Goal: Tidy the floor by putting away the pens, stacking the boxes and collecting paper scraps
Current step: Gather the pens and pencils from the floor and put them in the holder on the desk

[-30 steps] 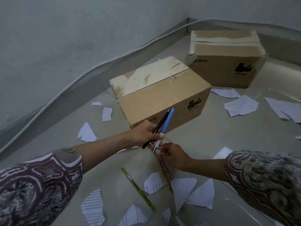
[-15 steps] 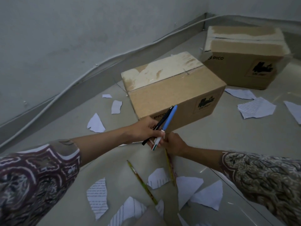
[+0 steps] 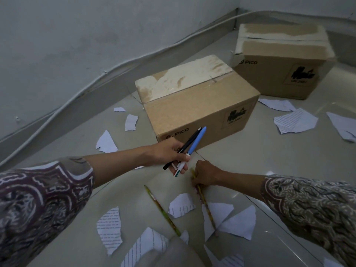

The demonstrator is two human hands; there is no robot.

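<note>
My left hand (image 3: 169, 153) grips two pens in front of the near cardboard box (image 3: 198, 108): a black pen (image 3: 189, 143) and a blue-and-white pen (image 3: 194, 147), both pointing up and right. Just to its right, my right hand (image 3: 205, 175) pinches the upper end of a patterned yellow pencil (image 3: 207, 207) that lies on the floor. A second, green-yellow pencil (image 3: 161, 209) lies loose on the tiles to the left. A second cardboard box (image 3: 283, 60) stands in the corner. Torn paper scraps (image 3: 181, 205) are scattered around.
A grey wall with a cable (image 3: 96, 81) along its skirting runs behind the boxes. More scraps lie left of the near box (image 3: 107, 141) and at the right (image 3: 294, 121). Glossy tiles (image 3: 250, 162) lie between the boxes and my hands.
The view has shifted a little, so the boxes sit further right. My right hand has dropped away from the left hand's pens onto the yellow pencil. The left hand keeps its two pens.
</note>
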